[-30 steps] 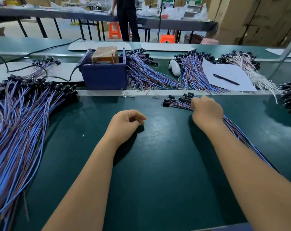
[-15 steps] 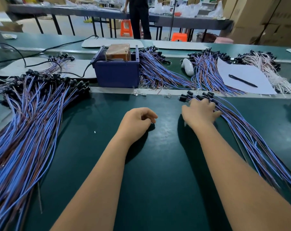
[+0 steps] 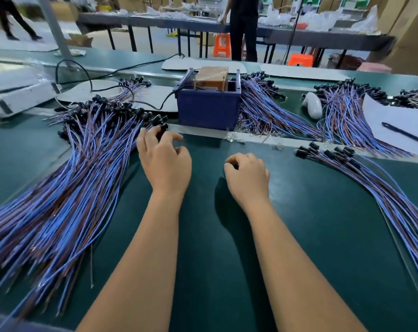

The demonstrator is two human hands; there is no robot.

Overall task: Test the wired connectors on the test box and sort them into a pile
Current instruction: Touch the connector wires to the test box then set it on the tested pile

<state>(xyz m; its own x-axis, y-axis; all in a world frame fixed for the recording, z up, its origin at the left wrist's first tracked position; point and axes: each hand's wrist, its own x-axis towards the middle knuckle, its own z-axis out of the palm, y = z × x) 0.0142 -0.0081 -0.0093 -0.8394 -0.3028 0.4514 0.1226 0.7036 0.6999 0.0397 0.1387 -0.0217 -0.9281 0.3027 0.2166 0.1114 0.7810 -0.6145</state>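
A big pile of blue and brown wired connectors (image 3: 66, 188) with black plugs fans across the left of the green belt. My left hand (image 3: 165, 161) reaches to its near edge, fingers spread and touching a black plug (image 3: 164, 127), thumb held apart to the right. My right hand (image 3: 247, 176) rests mid-belt, loosely curled and holding nothing. A smaller bunch of wired connectors (image 3: 371, 188) lies to its right, untouched. The blue test box (image 3: 208, 111) with a brown block on top stands just beyond both hands.
More connector bundles (image 3: 263, 111) lie behind the metal rail, beside a white handheld device (image 3: 313, 105) and a sheet of paper with a pen (image 3: 404, 134). A black cable (image 3: 160, 105) runs left from the box. A person (image 3: 242, 27) stands at the far table.
My right hand let go of the right bunch and drew back to the middle. My left hand moved from the middle to the left pile. The view swung left.
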